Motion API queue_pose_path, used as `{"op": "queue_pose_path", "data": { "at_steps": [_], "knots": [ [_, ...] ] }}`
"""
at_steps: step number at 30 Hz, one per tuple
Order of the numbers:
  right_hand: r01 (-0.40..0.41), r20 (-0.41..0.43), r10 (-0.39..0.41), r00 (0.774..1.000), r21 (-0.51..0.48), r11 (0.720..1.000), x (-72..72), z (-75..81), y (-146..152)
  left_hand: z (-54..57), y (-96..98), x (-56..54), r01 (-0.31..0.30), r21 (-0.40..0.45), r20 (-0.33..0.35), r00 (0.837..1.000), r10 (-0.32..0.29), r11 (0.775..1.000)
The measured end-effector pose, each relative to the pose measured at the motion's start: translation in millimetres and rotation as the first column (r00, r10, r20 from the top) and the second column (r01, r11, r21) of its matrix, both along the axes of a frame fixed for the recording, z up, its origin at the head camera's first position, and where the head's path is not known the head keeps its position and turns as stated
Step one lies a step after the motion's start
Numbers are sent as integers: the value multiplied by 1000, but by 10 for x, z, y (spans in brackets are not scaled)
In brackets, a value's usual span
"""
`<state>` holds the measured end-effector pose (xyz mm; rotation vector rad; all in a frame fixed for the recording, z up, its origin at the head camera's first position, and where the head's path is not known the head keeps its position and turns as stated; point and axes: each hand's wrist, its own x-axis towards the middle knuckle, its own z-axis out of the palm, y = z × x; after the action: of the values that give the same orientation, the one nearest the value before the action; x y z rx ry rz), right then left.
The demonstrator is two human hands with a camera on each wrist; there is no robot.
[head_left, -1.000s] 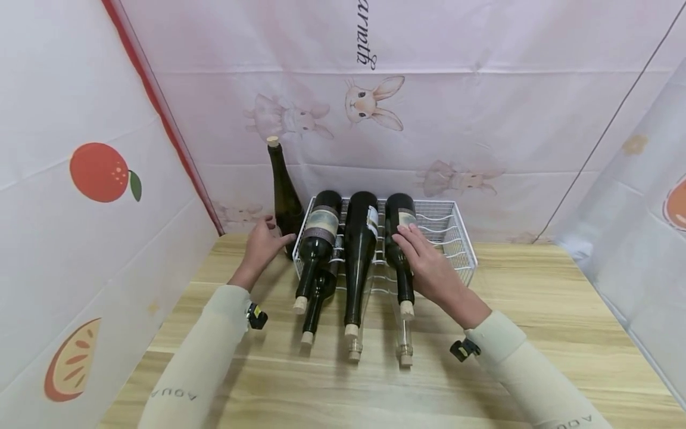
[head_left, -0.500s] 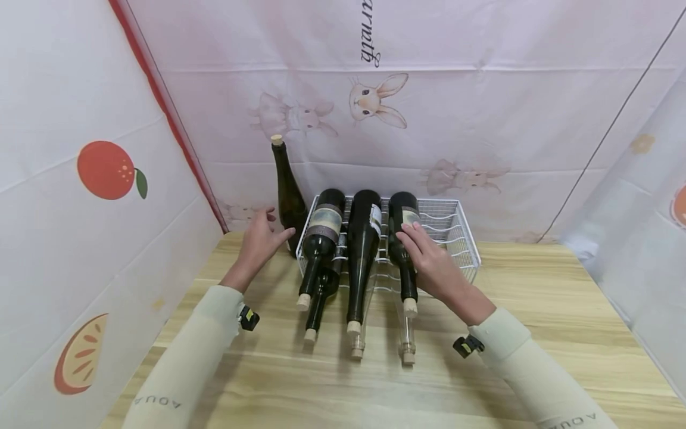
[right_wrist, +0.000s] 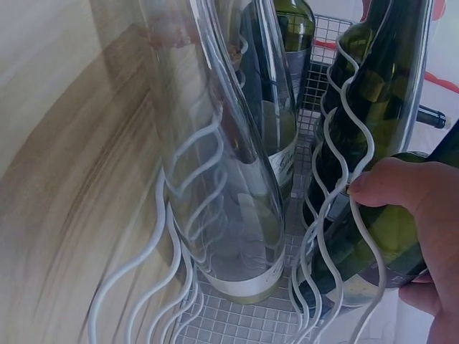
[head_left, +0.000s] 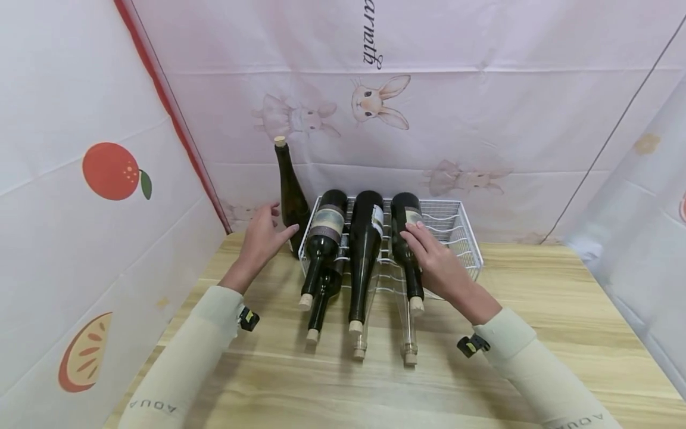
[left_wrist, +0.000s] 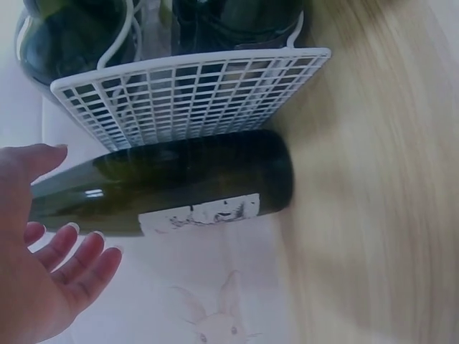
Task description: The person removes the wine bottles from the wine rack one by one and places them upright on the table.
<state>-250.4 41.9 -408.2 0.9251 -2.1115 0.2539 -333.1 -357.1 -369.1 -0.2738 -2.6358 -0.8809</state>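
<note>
A dark wine bottle [head_left: 291, 190] with a cork stands upright beside the white wire rack [head_left: 471, 233]. My left hand [head_left: 262, 238] is around its left side, thumb and fingers spread; in the left wrist view the hand [left_wrist: 43, 251] appears apart from the glass. On the rack's upper level, my right hand [head_left: 442, 265] grips another dark wine bottle [head_left: 399, 229], which lies with its corked neck toward me. The right wrist view shows the thumb [right_wrist: 380, 183] on this bottle beside a wavy wire. Two more dark bottles, one labelled [head_left: 327, 221], one slimmer [head_left: 365, 250], lie alongside.
Below, the rack holds a dark bottle [head_left: 320, 307] and two clear corked bottles, one [head_left: 408, 333] under the held bottle. Their necks jut over the wooden table [head_left: 375, 393]. Printed cloth walls [head_left: 482, 119] stand close behind and at both sides.
The head view shifts a little, moving everything slightly right. My left hand draws slightly away from the standing bottle, its thumb and fingers wider apart. My right hand keeps its hold.
</note>
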Motion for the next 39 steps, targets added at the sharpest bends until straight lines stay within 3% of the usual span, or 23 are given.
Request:
{"op": "queue_pose_path", "data": {
  "at_steps": [10, 29, 39],
  "knots": [
    [-16, -6, 16, 1000, -40, 999, -6, 65, 23, 120, 76, 76, 28, -46, -44, 999, -30, 999],
    [-35, 148, 70, 986, -226, 973, 11, 145, 129, 349, 297, 230, 67, -168, -128, 988, -89, 983],
    [-60, 146, 101, 984, -264, 963, 2, 162, 147, 387, 328, 268, 93, -195, -139, 983, -122, 976]
  ]
}}
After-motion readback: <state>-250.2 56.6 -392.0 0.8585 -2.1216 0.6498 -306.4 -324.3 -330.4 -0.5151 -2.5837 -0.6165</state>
